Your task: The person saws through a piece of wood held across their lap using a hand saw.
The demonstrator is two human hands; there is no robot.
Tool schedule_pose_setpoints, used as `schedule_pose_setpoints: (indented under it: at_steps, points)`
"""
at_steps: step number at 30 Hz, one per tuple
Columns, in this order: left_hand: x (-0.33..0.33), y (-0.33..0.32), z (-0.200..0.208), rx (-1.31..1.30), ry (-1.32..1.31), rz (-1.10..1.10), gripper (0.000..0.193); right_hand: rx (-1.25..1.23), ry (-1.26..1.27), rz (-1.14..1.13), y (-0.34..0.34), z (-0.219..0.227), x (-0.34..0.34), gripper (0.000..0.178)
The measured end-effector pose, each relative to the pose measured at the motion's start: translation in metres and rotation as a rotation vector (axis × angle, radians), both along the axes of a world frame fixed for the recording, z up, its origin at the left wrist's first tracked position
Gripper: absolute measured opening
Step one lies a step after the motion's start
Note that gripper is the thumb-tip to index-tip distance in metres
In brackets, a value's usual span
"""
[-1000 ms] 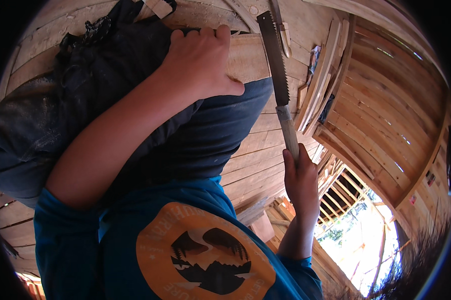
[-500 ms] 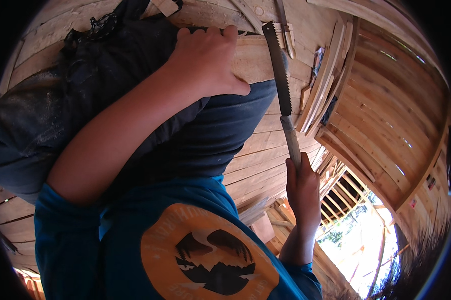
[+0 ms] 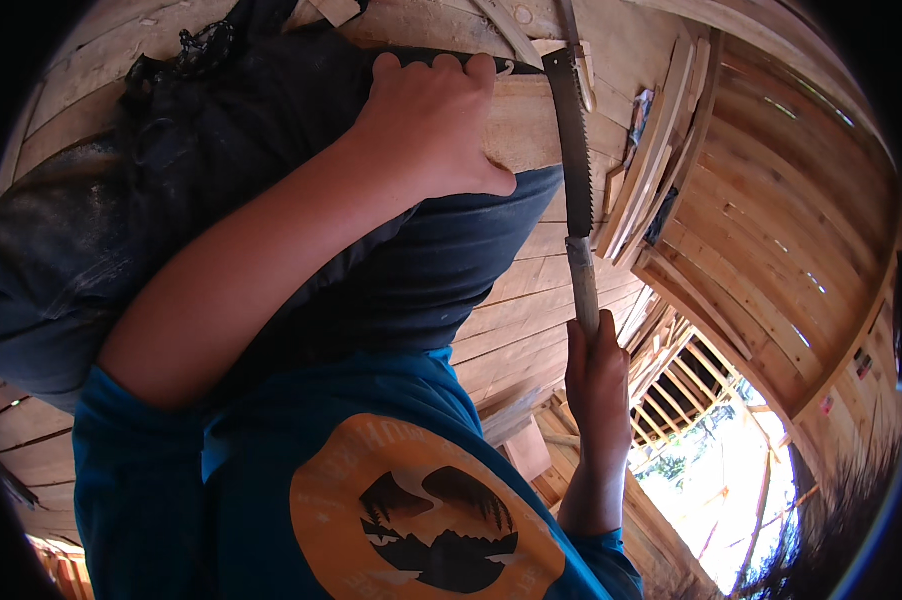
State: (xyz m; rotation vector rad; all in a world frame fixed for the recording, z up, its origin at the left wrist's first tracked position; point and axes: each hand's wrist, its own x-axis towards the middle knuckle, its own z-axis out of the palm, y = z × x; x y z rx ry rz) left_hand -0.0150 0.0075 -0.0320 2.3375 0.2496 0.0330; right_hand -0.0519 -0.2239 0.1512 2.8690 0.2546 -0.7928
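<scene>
Many planks make up the floor (image 3: 531,300) around and below the board (image 3: 526,125), and a tall plank wall (image 3: 771,210) curves up well to the right of it. Dark trousers (image 3: 381,290) lie directly under the board, which rests across the person's leg with its right end by the knee. To the right of the board, loose timber strips (image 3: 661,140) lie in a row. Next in size comes the saw (image 3: 575,150), its dark blade across the board's right end and its toothed edge facing away from it. The left hand (image 3: 436,125) is closed over the board, fingers curled over the far edge and thumb at the near one; the right hand (image 3: 599,375), nearer the body than the board, is wrapped around the saw's handle. As far as can be judged, the board is steadied and the blade placed, but no cut line or loose offcut shows; whether the teeth have bitten, and how much wood remains uncut, cannot be told.
</scene>
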Motion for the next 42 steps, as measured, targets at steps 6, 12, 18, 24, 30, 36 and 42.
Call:
schedule_pose_setpoints:
  at_steps: [6,12,18,24,30,36,42]
  points:
    - [-0.003,0.005,0.001,-0.018,-0.042,-0.011,0.078,-0.041,-0.029,0.125,0.034,-0.012,0.038,0.018]
    - [0.0,0.009,-0.004,-0.014,0.006,-0.012,0.078,-0.056,0.053,0.032,0.006,0.003,0.016,0.017]
    - [-0.001,0.01,-0.005,-0.019,-0.035,-0.018,0.074,-0.063,0.044,0.013,0.027,-0.011,0.039,0.033]
    - [0.003,0.019,-0.003,-0.088,0.059,-0.058,0.077,-0.023,0.049,0.031,0.019,-0.01,0.025,0.019]
    - [-0.001,0.016,-0.008,-0.012,-0.026,-0.042,0.08,0.015,0.046,-0.028,0.015,-0.011,0.018,0.02]
    - [0.001,0.02,0.002,-0.051,0.065,-0.047,0.079,0.127,-0.1,0.096,0.026,-0.035,0.061,0.026]
    - [0.004,0.035,0.01,-0.056,0.207,-0.08,0.08,0.461,-0.267,-0.359,0.003,-0.015,0.064,0.026]
